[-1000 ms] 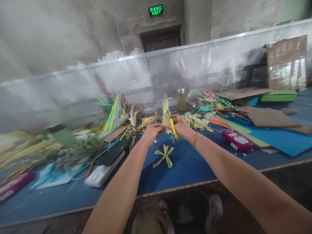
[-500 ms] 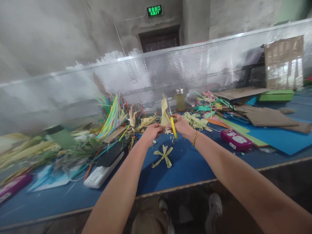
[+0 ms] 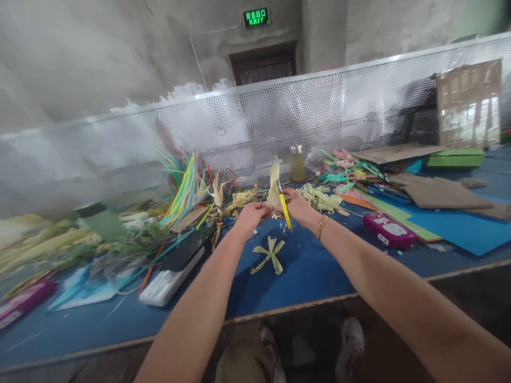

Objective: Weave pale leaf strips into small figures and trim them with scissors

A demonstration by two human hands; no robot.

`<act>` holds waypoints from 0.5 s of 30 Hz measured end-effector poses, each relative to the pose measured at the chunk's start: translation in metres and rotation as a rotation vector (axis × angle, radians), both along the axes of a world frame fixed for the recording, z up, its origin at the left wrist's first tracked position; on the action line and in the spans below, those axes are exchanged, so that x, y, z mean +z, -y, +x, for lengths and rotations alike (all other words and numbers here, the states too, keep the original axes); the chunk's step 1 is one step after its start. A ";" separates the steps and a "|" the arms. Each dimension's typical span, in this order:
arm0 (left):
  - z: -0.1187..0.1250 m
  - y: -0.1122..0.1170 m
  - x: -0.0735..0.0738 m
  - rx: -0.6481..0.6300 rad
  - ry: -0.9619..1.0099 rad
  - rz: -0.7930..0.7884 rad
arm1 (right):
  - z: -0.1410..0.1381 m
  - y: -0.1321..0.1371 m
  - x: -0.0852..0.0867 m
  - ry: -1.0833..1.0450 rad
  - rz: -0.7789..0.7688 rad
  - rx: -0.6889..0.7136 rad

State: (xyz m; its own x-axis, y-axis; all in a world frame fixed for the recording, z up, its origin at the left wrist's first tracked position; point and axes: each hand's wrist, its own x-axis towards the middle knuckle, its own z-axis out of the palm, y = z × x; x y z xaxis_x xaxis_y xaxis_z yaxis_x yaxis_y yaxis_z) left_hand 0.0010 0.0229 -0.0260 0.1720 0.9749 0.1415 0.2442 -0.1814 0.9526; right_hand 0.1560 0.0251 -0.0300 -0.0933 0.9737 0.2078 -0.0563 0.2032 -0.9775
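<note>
My left hand (image 3: 255, 214) pinches the lower end of a pale yellow piece of corn husk (image 3: 273, 187), which stands upright between my hands. Yellow-handled scissors (image 3: 286, 213) are in my right hand (image 3: 299, 206), its fingers closed around them at the husk's right side. Most of the blades are hidden by the husk. Below my hands, a flower-like shape of husk strips (image 3: 270, 256) lies on the blue tabletop (image 3: 311, 282), with small scraps just above it.
Loose husk strips (image 3: 321, 198) lie right of my hands, near a lidded bottle (image 3: 296, 164). Coloured stems (image 3: 186, 186) and a black-and-white box (image 3: 171, 276) are on the left. A purple device (image 3: 389, 230) and cardboard (image 3: 439, 190) occupy the right. A perforated metal screen (image 3: 263, 117) runs behind.
The upright husk has turned and looks narrower at its top. The scissor blade, seen earlier along its right edge, is now mostly hidden. Both hands stay nearly in place.
</note>
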 end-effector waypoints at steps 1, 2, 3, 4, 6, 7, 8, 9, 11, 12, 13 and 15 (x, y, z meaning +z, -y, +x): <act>0.000 0.000 -0.001 -0.004 -0.007 0.004 | 0.000 0.000 0.000 -0.003 -0.003 0.011; 0.000 -0.001 -0.001 -0.008 -0.011 0.005 | 0.001 0.001 0.000 -0.004 -0.007 0.021; 0.000 -0.002 -0.002 -0.012 -0.009 0.003 | 0.001 0.001 0.000 -0.006 -0.013 0.030; 0.000 -0.003 -0.004 -0.017 -0.003 -0.002 | 0.001 0.001 0.000 -0.006 -0.021 0.034; 0.000 -0.005 -0.007 -0.029 0.021 -0.027 | 0.002 0.000 0.000 -0.006 -0.038 0.036; 0.000 -0.005 -0.008 -0.035 0.037 -0.046 | 0.002 0.000 -0.001 -0.007 -0.047 0.034; 0.000 -0.006 -0.010 -0.042 0.054 -0.066 | 0.002 -0.001 -0.001 -0.009 -0.056 0.033; 0.000 -0.007 -0.011 -0.051 0.074 -0.088 | 0.001 -0.001 -0.002 -0.009 -0.063 0.032; 0.000 -0.007 -0.012 -0.067 0.120 -0.132 | 0.001 -0.003 -0.004 -0.001 -0.070 0.031; 0.000 -0.006 -0.012 -0.074 0.144 -0.153 | 0.001 -0.005 -0.004 0.006 -0.065 0.031; 0.000 -0.005 -0.010 -0.085 0.170 -0.172 | 0.001 -0.006 -0.006 0.012 -0.052 0.025; -0.002 -0.003 -0.006 -0.128 0.223 -0.204 | 0.002 -0.009 -0.007 0.019 -0.024 -0.001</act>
State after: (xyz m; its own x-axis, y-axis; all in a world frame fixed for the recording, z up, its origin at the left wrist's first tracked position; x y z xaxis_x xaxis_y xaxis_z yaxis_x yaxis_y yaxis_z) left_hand -0.0007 0.0258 -0.0320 0.2814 0.9596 -0.0070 0.0133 0.0034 0.9999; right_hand 0.1584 0.0346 -0.0373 -0.0960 0.9785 0.1826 -0.0376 0.1798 -0.9830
